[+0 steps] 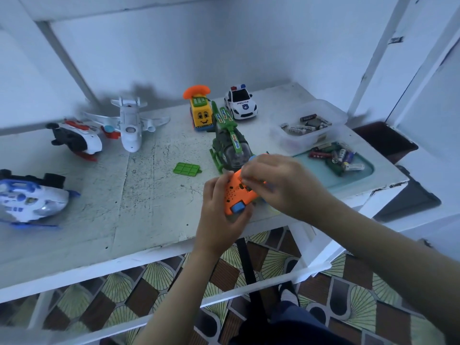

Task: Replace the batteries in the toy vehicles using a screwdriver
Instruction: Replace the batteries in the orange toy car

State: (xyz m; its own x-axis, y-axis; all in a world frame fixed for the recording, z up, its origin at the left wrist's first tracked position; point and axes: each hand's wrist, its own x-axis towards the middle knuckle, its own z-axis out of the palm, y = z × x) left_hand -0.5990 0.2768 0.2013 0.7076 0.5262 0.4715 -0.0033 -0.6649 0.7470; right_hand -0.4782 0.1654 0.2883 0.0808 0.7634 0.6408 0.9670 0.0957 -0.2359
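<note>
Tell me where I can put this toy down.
The orange toy fits on the bare stretch between the white plane, the blue helicopter and the green cover, left of your left hand. The right side is crowded: green helicopter, battery tub, tray.

Orange toy vehicle (236, 192) underside up, tilted; green helicopter (231, 145) upright just behind.

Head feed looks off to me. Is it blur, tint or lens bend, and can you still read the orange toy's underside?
Head view: a dim, cool blue cast overall. The wide-angle lens bows the table edge. The blue-and-white helicopter at the left border is soft. The orange toy, gripped by the left hand, shows fairly sharp, but the right hand covers part of its underside.
</note>
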